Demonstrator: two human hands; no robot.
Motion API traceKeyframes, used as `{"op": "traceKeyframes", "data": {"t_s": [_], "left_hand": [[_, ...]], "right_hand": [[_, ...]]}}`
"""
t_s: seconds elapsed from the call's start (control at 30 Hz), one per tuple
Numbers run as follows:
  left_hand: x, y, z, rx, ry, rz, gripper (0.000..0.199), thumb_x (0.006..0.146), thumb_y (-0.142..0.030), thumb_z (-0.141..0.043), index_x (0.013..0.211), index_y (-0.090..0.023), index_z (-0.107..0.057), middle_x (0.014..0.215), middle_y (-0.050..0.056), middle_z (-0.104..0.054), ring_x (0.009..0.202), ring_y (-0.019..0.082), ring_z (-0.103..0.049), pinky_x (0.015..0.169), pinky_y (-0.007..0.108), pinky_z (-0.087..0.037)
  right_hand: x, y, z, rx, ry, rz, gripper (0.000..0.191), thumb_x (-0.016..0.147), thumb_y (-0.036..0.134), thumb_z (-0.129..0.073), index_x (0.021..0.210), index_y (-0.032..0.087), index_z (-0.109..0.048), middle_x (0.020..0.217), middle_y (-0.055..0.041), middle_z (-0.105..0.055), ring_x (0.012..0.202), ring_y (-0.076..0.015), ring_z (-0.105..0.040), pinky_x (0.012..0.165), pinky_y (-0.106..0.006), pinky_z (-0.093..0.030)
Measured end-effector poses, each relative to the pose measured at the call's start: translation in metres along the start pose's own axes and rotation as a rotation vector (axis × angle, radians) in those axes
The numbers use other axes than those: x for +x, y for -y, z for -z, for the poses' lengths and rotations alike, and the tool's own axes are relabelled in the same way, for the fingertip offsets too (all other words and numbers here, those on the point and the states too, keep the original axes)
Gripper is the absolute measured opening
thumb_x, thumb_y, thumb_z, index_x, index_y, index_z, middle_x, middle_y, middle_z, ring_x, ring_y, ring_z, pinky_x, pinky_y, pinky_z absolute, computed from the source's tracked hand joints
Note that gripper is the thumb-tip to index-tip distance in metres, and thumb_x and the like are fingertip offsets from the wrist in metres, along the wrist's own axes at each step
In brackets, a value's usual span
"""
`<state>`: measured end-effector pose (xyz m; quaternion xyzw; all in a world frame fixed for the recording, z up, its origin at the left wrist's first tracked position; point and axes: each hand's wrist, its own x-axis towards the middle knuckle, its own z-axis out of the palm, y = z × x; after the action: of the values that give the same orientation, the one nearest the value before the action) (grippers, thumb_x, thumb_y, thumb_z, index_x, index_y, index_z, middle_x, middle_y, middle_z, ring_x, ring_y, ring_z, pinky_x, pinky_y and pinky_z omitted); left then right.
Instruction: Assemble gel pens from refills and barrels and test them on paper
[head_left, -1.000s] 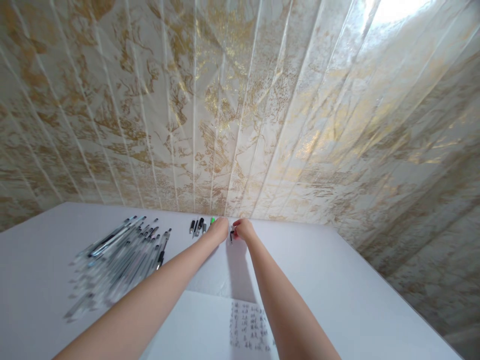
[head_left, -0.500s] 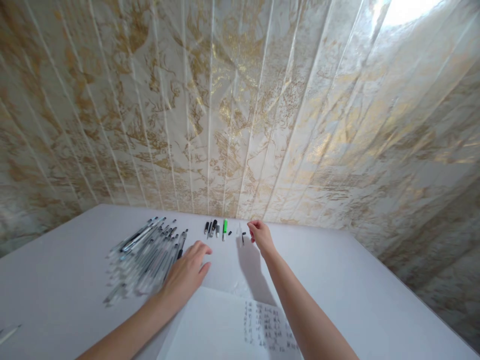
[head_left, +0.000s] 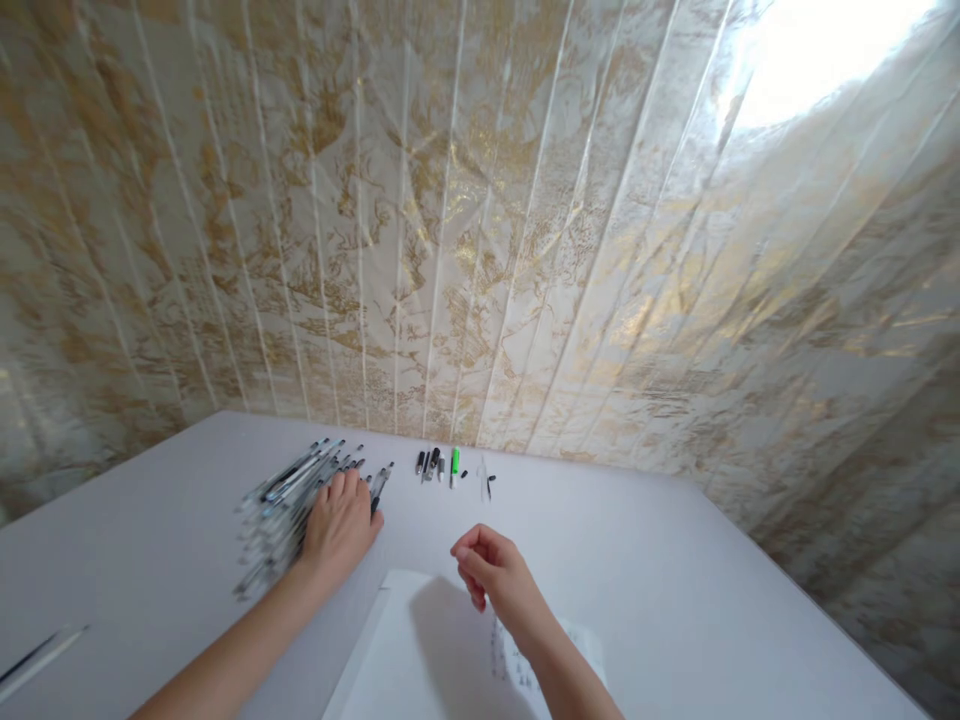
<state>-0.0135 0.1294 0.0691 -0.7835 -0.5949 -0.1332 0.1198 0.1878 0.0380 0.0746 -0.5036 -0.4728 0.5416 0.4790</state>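
Observation:
Many clear-barrelled pens (head_left: 281, 515) lie in a pile on the left of the white table (head_left: 645, 560). My left hand (head_left: 341, 520) rests over the pile's right side, fingers bent down onto the pens; its fingertips are hidden. Over the paper (head_left: 382, 650) hangs my right hand (head_left: 491, 570), fingers curled together, and nothing shows in it. A green-capped pen (head_left: 455, 462) and several short dark caps or pen parts (head_left: 431, 462) stand in a row beyond the hands. A small black piece (head_left: 491, 482) lies to their right.
Two slim pens (head_left: 45, 655) lie at the table's lower left. Handwriting covers part of the paper, partly behind my right forearm. A gold-patterned, pleated covering (head_left: 465, 220) rises along the table's back edge.
My left hand has moved left onto the pen pile. My right hand has drawn back from the small black piece to above the paper. The view has shifted slightly.

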Motion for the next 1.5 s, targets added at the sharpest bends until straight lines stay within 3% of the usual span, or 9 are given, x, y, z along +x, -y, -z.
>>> {"op": "traceKeyframes", "data": {"t_s": [0.3, 0.43, 0.7, 0.93, 1.07, 1.13, 1.23, 1.37, 1.5], "left_hand": [[-0.021, -0.004, 0.021, -0.065, -0.038, -0.083, 0.021, 0.092, -0.019, -0.041, 0.095, -0.013, -0.061, 0.103, 0.014, -0.062, 0.096, 0.03, -0.057, 0.082, 0.04, -0.043], [-0.053, -0.021, 0.015, -0.328, 0.019, -0.228, 0.01, 0.089, -0.017, -0.048, 0.083, -0.022, -0.055, 0.084, 0.002, -0.064, 0.076, 0.021, -0.062, 0.07, 0.031, -0.046], [-0.067, -0.029, 0.003, -0.82, 0.085, -0.15, 0.009, 0.089, -0.034, -0.049, 0.087, -0.027, -0.054, 0.083, 0.0, -0.069, 0.076, 0.02, -0.066, 0.07, 0.028, -0.047], [-0.065, -0.033, 0.023, -1.151, 0.453, -0.055, 0.027, 0.09, -0.048, -0.044, 0.084, -0.024, -0.056, 0.068, -0.004, -0.058, 0.063, 0.014, -0.052, 0.061, 0.023, -0.039], [-0.053, -0.017, 0.024, -1.477, 0.719, 0.038, 0.042, 0.091, -0.055, -0.039, 0.093, -0.019, -0.06, 0.046, -0.01, -0.028, 0.046, 0.01, -0.023, 0.047, 0.022, -0.023], [-0.046, -0.008, 0.025, -1.559, 0.753, 0.098, 0.044, 0.088, -0.057, -0.041, 0.097, -0.018, -0.059, 0.045, -0.011, -0.03, 0.044, 0.01, -0.021, 0.046, 0.022, -0.021], [-0.043, -0.011, 0.029, -1.557, 0.669, 0.06, 0.033, 0.084, -0.05, -0.046, 0.089, -0.019, -0.057, 0.062, -0.003, -0.053, 0.052, 0.012, -0.039, 0.052, 0.023, -0.033], [-0.055, -0.036, 0.036, -1.354, 0.504, 0.065, 0.014, 0.079, -0.036, -0.051, 0.08, -0.022, -0.05, 0.077, -0.002, -0.053, 0.068, 0.014, -0.048, 0.065, 0.022, -0.04], [-0.067, -0.052, 0.031, -1.085, 0.571, 0.017, 0.028, 0.074, -0.046, -0.061, 0.093, -0.025, -0.057, 0.088, -0.003, -0.061, 0.068, 0.013, -0.052, 0.065, 0.021, -0.038]], "right_hand": [[0.009, -0.002, 0.006, -0.044, -0.067, 0.037, 0.044, 0.073, 0.063, -0.057, 0.083, 0.021, -0.05, 0.048, 0.0103, -0.041, 0.04, -0.0081, -0.032, 0.038, -0.02, -0.03], [0.014, -0.006, 0.016, -0.137, -0.138, 0.038, 0.057, 0.078, 0.077, -0.039, 0.062, 0.022, -0.043, 0.049, 0.0076, -0.034, 0.04, -0.0077, -0.028, 0.038, -0.022, -0.026], [0.009, 0.002, 0.036, -0.37, -0.144, 0.056, 0.062, 0.078, 0.073, -0.049, 0.046, 0.02, -0.037, 0.045, 0.0053, -0.032, 0.046, -0.0087, -0.026, 0.049, -0.024, -0.021], [0.013, 0.008, 0.048, -0.345, -0.133, 0.018, 0.061, 0.072, 0.074, -0.054, 0.046, 0.022, -0.035, 0.043, 0.0054, -0.031, 0.042, -0.0086, -0.026, 0.044, -0.025, -0.019], [0.008, 0.027, 0.082, -0.285, -0.267, 0.035, 0.061, 0.071, 0.078, -0.049, 0.051, 0.024, -0.028, 0.047, 0.0078, -0.025, 0.042, -0.0077, -0.017, 0.043, -0.025, -0.013], [0.002, 0.038, 0.102, -0.267, -0.338, 0.051, 0.062, 0.072, 0.08, -0.044, 0.053, 0.025, -0.022, 0.048, 0.0096, -0.018, 0.044, -0.0077, -0.011, 0.043, -0.026, -0.01], [-0.004, 0.048, 0.114, -0.275, -0.309, 0.019, 0.062, 0.069, 0.077, -0.051, 0.052, 0.025, -0.022, 0.048, 0.0107, -0.018, 0.043, -0.0071, -0.01, 0.042, -0.026, -0.008], [-0.004, 0.042, 0.095, -0.34, -0.14, -0.065, 0.06, 0.069, 0.071, -0.06, 0.049, 0.024, -0.028, 0.044, 0.0096, -0.024, 0.04, -0.0055, -0.014, 0.041, -0.024, -0.009], [0.003, 0.028, 0.069, -0.411, -0.03, -0.095, 0.059, 0.074, 0.067, -0.057, 0.046, 0.022, -0.034, 0.042, 0.0078, -0.03, 0.038, -0.005, -0.02, 0.04, -0.023, -0.013]]}}
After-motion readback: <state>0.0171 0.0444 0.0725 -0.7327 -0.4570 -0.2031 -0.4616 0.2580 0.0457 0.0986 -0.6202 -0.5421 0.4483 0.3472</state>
